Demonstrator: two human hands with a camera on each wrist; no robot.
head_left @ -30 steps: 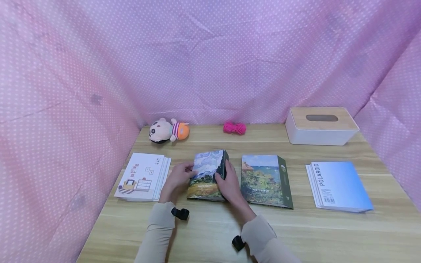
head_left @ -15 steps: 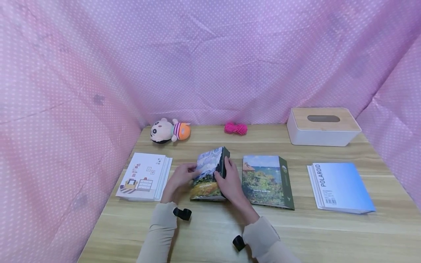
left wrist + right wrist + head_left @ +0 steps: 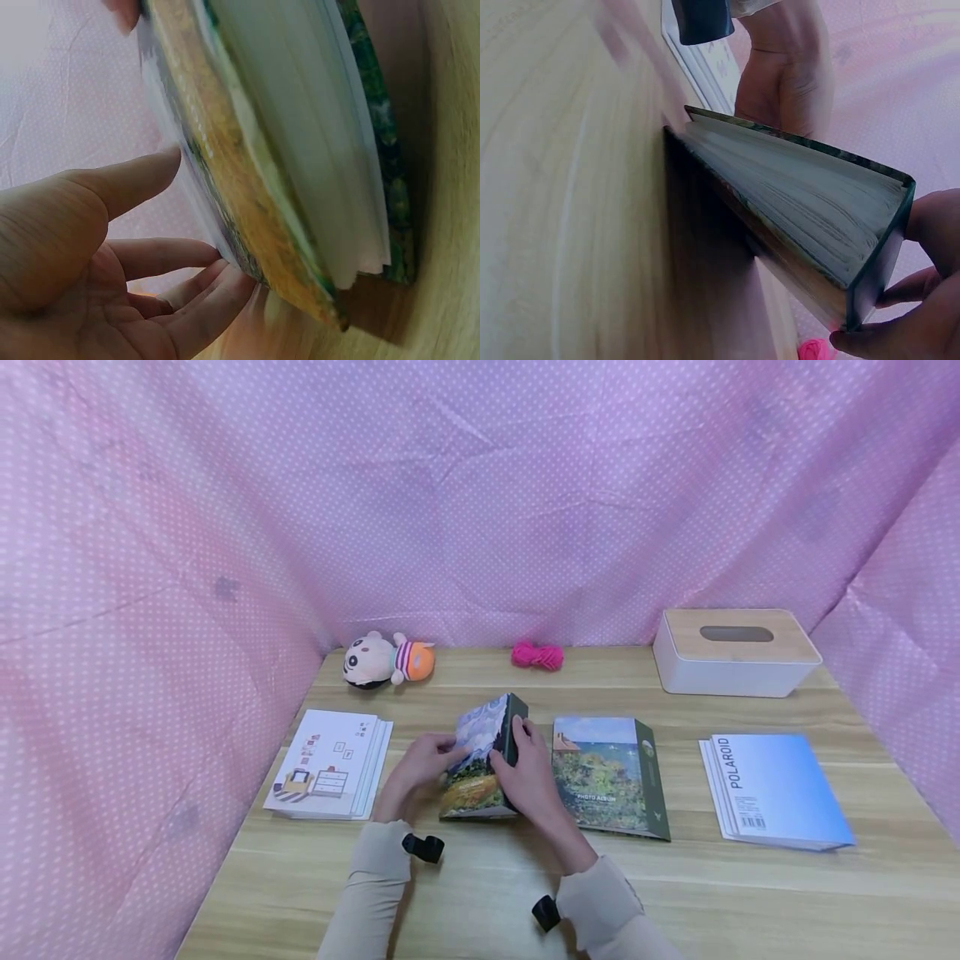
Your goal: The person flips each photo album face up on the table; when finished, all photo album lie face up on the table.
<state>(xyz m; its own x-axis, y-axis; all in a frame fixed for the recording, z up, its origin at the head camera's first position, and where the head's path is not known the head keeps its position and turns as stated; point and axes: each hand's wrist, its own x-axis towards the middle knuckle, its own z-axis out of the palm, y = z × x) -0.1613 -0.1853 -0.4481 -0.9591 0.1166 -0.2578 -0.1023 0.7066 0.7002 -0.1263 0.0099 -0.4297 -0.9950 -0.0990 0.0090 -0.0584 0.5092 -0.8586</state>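
A photo album point(image 3: 474, 783) with a painted landscape cover and dark green spine stands tilted between both hands in the head view. My left hand point(image 3: 422, 767) holds its left edge, and in the left wrist view the thumb point(image 3: 146, 176) lies on the cover with fingers at the edge. My right hand point(image 3: 531, 777) grips the spine side; the right wrist view shows the thick page block point(image 3: 802, 199) facing the camera, covers slightly spread. Just right of the right hand lies a second photo album point(image 3: 600, 777) with a seaside garden cover.
White albums point(image 3: 322, 764) are stacked at left, and blue-and-white POLAROID albums point(image 3: 783, 789) at right. Along the back of the wooden table point(image 3: 480, 893) are a plush doll point(image 3: 390, 660), a pink yarn bundle point(image 3: 537, 655) and a wood-topped tissue box point(image 3: 735, 652). Pink dotted cloth hangs behind.
Both hands have tipped the held album up more steeply, its spine side raised, and shifted it slightly right. The other things keep their places.
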